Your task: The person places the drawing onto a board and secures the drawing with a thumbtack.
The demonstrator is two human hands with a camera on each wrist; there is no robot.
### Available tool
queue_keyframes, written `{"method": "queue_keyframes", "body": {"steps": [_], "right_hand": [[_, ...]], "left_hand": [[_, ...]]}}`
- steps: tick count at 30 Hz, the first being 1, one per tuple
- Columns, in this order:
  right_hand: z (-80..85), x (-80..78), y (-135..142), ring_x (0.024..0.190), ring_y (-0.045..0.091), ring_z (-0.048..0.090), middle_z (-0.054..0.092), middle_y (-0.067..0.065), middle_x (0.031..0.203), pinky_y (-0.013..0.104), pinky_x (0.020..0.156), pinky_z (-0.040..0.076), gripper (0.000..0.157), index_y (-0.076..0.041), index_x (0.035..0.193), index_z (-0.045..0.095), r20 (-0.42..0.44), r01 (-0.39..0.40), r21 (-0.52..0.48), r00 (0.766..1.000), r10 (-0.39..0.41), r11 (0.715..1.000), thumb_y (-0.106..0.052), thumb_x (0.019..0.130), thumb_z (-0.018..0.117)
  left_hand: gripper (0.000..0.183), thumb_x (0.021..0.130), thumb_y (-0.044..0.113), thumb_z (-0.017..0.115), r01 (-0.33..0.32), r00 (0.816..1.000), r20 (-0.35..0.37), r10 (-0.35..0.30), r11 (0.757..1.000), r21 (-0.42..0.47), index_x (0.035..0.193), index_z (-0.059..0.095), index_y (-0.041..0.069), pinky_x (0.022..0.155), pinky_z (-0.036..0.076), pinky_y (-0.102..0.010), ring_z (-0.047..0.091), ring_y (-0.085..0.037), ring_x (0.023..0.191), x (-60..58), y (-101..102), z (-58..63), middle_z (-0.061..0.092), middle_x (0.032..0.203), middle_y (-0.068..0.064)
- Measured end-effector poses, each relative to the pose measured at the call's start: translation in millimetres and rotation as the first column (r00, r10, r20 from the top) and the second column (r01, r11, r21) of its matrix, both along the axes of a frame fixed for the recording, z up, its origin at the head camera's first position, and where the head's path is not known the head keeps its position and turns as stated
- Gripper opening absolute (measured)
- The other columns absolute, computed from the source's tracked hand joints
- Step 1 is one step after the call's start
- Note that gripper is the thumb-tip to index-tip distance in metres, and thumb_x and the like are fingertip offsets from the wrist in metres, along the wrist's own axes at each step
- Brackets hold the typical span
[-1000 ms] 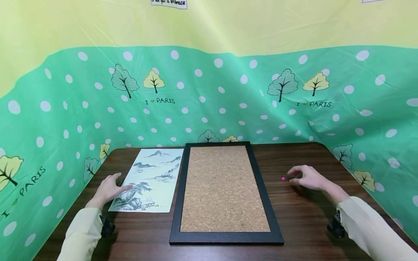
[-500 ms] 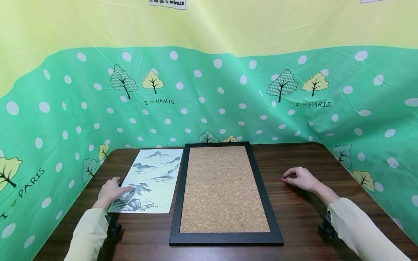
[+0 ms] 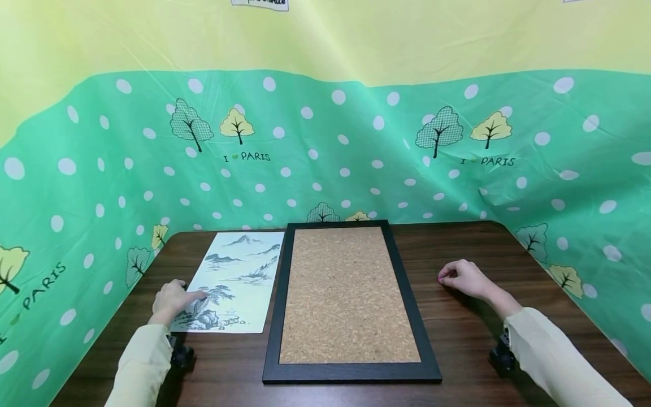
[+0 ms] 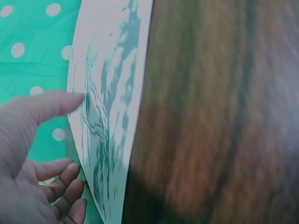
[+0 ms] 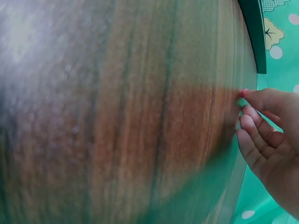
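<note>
A sheet of paper printed with a mountain landscape lies on the left side of the table. My left hand is at its left edge, thumb extended over the print. In the left wrist view the other fingers curl loosely beside the edge; whether they touch the sheet is unclear. On the right of the table, my right hand pinches a small pink pushpin between thumb and forefinger, near the wood. The fingers mostly cover the pin. Between the hands lies a black-framed cork board.
The dark wooden table carries the board and paper. A green and yellow printed cloth with white dots hangs behind the table and along both sides.
My right hand has moved slightly left to the pink pushpin and now pinches it. The left hand has shifted a little to the right at the paper's edge. The board has stayed put.
</note>
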State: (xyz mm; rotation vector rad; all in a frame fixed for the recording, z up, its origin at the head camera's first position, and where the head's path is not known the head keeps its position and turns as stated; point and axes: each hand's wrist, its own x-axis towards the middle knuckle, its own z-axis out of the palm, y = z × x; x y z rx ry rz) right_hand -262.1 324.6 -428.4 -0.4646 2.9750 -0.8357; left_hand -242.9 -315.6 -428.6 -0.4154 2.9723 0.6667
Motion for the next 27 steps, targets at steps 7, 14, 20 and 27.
{"method": "queue_keyframes", "body": {"steps": [7,14,20,27], "right_hand": [[-1.7,-1.2,3.5,0.067,0.011,0.051,0.062,-0.001,0.074,0.026,0.059,0.043,0.005,-0.005,0.079,0.068,0.005,0.012,0.01,1.0,-0.012,1.0,-0.005,0.081,0.063],[0.5,0.6,4.0,0.067,0.012,0.051,0.063,0.0,0.075,0.026,0.059,0.043,0.005,-0.005,0.08,0.068,0.015,0.005,-0.005,1.0,-0.005,1.0,-0.005,0.081,0.063],[4.6,3.9,5.5,0.066,0.012,0.05,0.064,0.002,0.076,0.025,0.057,0.043,0.006,-0.003,0.082,0.068,0.015,0.007,-0.019,1.0,-0.007,1.0,-0.004,0.081,0.062],[9.2,6.4,9.4,0.065,0.012,0.052,0.063,0.004,0.077,0.024,0.054,0.045,0.008,-0.001,0.084,0.067,0.039,0.009,-0.044,0.999,-0.008,0.999,-0.003,0.082,0.06]], "left_hand": [[0.071,0.077,0.03,0.066,-0.072,0.997,0.033,0.07,0.995,0.067,0.121,0.041,-0.02,0.085,0.039,-0.052,0.045,-0.045,0.102,-2.3,2.7,3.9,0.042,0.12,-0.037],[0.062,0.075,0.024,0.069,-0.149,0.988,0.059,0.14,0.969,0.198,0.117,0.044,-0.015,0.081,0.038,-0.05,0.044,-0.041,0.096,1.2,3.4,6.0,0.045,0.113,-0.033],[0.043,0.074,0.016,0.069,-0.098,0.995,0.017,0.097,0.976,0.195,0.101,0.051,-0.013,0.074,0.039,-0.046,0.045,-0.036,0.087,0.3,0.5,6.6,0.05,0.097,-0.028],[0.026,0.079,0.006,0.061,0.016,1.0,0.0,-0.016,0.971,0.24,0.097,0.052,-0.012,0.063,0.045,-0.035,0.051,-0.028,0.077,-4.7,-17.0,1.7,0.055,0.085,-0.02]]}}
